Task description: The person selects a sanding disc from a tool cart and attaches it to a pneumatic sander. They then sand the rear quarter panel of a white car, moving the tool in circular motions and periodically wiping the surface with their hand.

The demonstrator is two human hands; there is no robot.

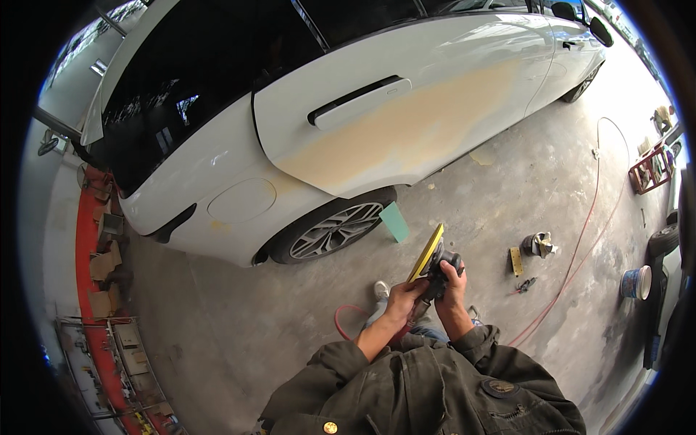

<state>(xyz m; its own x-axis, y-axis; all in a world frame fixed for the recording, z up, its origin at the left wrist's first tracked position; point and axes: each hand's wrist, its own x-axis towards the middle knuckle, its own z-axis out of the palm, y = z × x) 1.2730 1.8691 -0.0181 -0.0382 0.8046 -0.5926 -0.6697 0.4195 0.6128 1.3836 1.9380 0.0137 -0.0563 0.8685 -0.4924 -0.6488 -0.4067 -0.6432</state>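
Both my hands are closed around an air sander (pixel 437 274) with a dark body and a long yellow-edged pad (pixel 426 254), held up in front of my body. My left hand (pixel 403 299) grips it low on the left, near the pad's lower end. Round the black top on the other side wraps my right hand (pixel 454 288). Beyond the sander, a flat green rectangular sheet (pixel 394 222) shows beside the car's rear wheel (pixel 335 229); whether it touches the floor I cannot tell. The white car's side door (pixel 435 119) carries a broad beige patch below its handle.
A red hose (pixel 568 279) curves over the concrete floor at right; another red hose (pixel 343 313) loops by my left foot. Right of me are an open can (pixel 538 245), a yellow block (pixel 516 262) and a bucket (pixel 636 283). Shelving with cardboard boxes (pixel 106 262) lines the left.
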